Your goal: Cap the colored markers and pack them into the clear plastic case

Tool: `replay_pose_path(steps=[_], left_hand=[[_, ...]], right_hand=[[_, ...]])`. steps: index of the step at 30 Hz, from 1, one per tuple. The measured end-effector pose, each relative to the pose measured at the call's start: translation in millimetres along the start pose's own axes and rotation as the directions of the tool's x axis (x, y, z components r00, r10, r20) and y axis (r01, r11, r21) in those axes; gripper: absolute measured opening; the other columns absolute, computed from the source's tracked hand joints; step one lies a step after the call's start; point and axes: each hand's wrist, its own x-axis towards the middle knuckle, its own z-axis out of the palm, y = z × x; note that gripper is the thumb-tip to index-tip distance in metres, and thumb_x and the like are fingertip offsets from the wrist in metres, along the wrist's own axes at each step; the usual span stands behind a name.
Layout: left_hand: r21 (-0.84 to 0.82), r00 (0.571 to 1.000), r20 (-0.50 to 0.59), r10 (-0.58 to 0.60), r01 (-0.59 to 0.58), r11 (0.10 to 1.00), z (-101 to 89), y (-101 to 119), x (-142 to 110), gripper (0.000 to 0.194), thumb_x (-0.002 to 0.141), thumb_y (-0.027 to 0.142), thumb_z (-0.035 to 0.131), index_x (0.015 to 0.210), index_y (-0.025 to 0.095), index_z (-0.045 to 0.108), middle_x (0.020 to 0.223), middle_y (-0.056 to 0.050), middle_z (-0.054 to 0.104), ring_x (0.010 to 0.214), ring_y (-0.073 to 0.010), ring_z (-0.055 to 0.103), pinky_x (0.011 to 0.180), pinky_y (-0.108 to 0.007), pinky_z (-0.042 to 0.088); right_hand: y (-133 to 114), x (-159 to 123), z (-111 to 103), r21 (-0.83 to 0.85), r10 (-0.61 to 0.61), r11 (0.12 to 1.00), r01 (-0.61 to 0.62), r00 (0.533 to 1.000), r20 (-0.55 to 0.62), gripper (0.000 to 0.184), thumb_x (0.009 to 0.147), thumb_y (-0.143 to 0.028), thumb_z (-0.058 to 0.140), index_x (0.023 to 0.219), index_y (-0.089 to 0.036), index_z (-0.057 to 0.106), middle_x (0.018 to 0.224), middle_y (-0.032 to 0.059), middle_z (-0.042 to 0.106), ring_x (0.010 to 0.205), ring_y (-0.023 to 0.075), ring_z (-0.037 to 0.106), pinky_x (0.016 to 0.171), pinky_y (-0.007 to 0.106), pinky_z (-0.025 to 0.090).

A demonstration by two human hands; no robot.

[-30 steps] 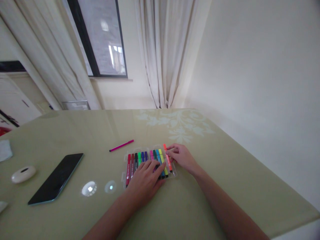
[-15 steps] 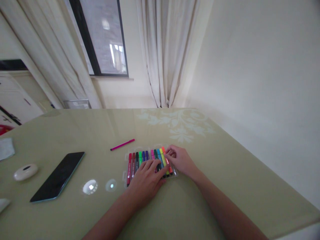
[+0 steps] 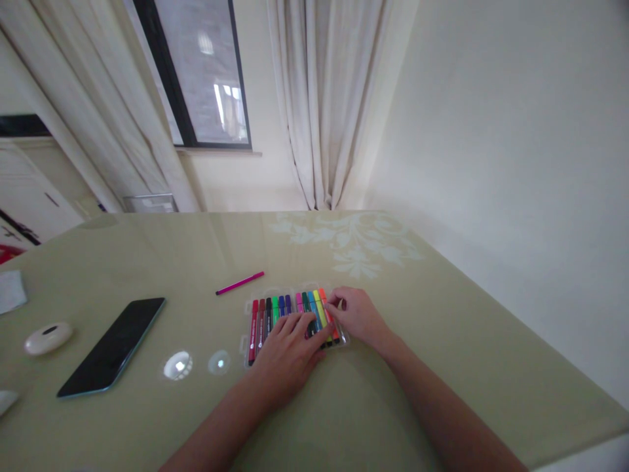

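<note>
A clear plastic case on the table holds a row of colored markers, among them a red marker, a green marker and a yellow marker. Flat across the lower middle of the row lies my left hand, fingers stretched out and covering several markers. At the case's right end my right hand is curled in a pinch against the orange marker; what its fingertips hold is hidden. Beyond the case, a thin magenta marker lies loose on the table.
To the left lie a black-screened phone, a white oval object and a pale folded cloth or paper. The glossy table meets a wall on the right. Curtains and a window stand behind it.
Almost nothing differs. The right fingers sit slightly more curled at the orange marker, and the view has shifted a little. The left hand stays in place.
</note>
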Motion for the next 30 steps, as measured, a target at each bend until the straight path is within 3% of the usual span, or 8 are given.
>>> replay_pose_path(steps=[16, 20, 22, 24, 26, 28, 30], left_hand=[[0.010, 1.000, -0.006, 0.008, -0.008, 1.000, 2.8, 1.8, -1.0, 0.050, 0.101, 0.030, 0.058, 0.149, 0.033, 0.049, 0.140, -0.012, 0.057, 0.126, -0.0330, 0.054, 0.103, -0.053, 0.048], [-0.110, 0.999, -0.035, 0.004, -0.008, 0.994, -1.6, -7.0, 0.5, 0.045, 0.103, 0.037, 0.055, 0.148, 0.032, 0.052, 0.136, -0.010, 0.062, 0.124, -0.0293, 0.057, 0.103, -0.048, 0.049], [-0.213, 0.994, -0.076, -0.084, 0.066, 0.975, -7.5, -23.5, 2.1, 0.040, 0.107, 0.038, 0.046, 0.145, 0.030, 0.056, 0.131, -0.008, 0.066, 0.120, -0.0255, 0.061, 0.102, -0.044, 0.050], [-0.258, 0.941, -0.154, -0.303, 0.258, 0.931, -14.2, -48.2, 1.5, 0.038, 0.108, 0.036, 0.038, 0.134, 0.025, 0.065, 0.125, -0.008, 0.070, 0.117, -0.0252, 0.063, 0.103, -0.044, 0.049], [-0.212, 0.809, -0.261, -0.527, 0.484, 0.849, -19.0, -76.4, -3.5, 0.040, 0.106, 0.031, 0.036, 0.128, 0.020, 0.068, 0.124, -0.012, 0.070, 0.117, -0.0284, 0.062, 0.104, -0.047, 0.047], [-0.091, 0.693, -0.294, -0.659, 0.666, 0.741, -20.2, -102.0, -12.4, 0.043, 0.103, 0.025, 0.035, 0.133, 0.018, 0.065, 0.132, -0.015, 0.067, 0.119, -0.0330, 0.060, 0.101, -0.052, 0.048], [0.002, 0.622, -0.266, -0.736, 0.764, 0.645, -18.4, -120.9, -22.2, 0.045, 0.102, 0.028, 0.037, 0.137, 0.018, 0.063, 0.139, -0.016, 0.064, 0.125, -0.0379, 0.056, 0.100, -0.056, 0.047]], right_hand=[[0.7, -0.6, 2.6, 0.064, 0.022, 0.998, -0.022, 1.000, 0.013, 0.015, 0.082, -0.016, 0.071, 0.067, -0.018, 0.071, 0.065, -0.0009, 0.068, 0.062, 0.0131, 0.057, 0.063, 0.024, 0.039], [2.3, -0.1, 1.6, 0.033, 0.000, 0.999, -0.001, 1.000, 0.022, 0.014, 0.084, -0.017, 0.070, 0.070, -0.018, 0.072, 0.067, -0.0003, 0.069, 0.063, 0.0131, 0.057, 0.063, 0.024, 0.038], [2.9, 0.2, 1.2, 0.003, -0.026, 1.000, 0.026, 1.000, 0.017, 0.013, 0.086, -0.019, 0.069, 0.073, -0.018, 0.073, 0.071, 0.0008, 0.070, 0.065, 0.0134, 0.057, 0.063, 0.025, 0.038], [2.8, 0.1, 1.4, -0.015, -0.035, 0.999, 0.035, 0.999, 0.000, 0.012, 0.087, -0.019, 0.068, 0.076, -0.017, 0.073, 0.074, 0.0016, 0.071, 0.067, 0.0138, 0.057, 0.064, 0.025, 0.038], [2.3, -0.2, 2.2, -0.007, -0.026, 1.000, 0.026, 0.999, -0.027, 0.011, 0.087, -0.019, 0.068, 0.078, -0.017, 0.073, 0.075, 0.0017, 0.071, 0.067, 0.0139, 0.057, 0.064, 0.025, 0.038], [1.8, -0.5, 3.1, 0.022, -0.021, 1.000, 0.023, 0.998, -0.056, 0.013, 0.088, -0.020, 0.066, 0.077, -0.018, 0.072, 0.074, 0.0014, 0.071, 0.065, 0.0138, 0.057, 0.064, 0.026, 0.038], [1.6, -0.6, 3.5, 0.065, -0.019, 0.998, 0.025, 0.996, -0.082, 0.016, 0.090, -0.022, 0.064, 0.077, -0.018, 0.072, 0.072, 0.0012, 0.071, 0.063, 0.0135, 0.056, 0.063, 0.026, 0.038]])
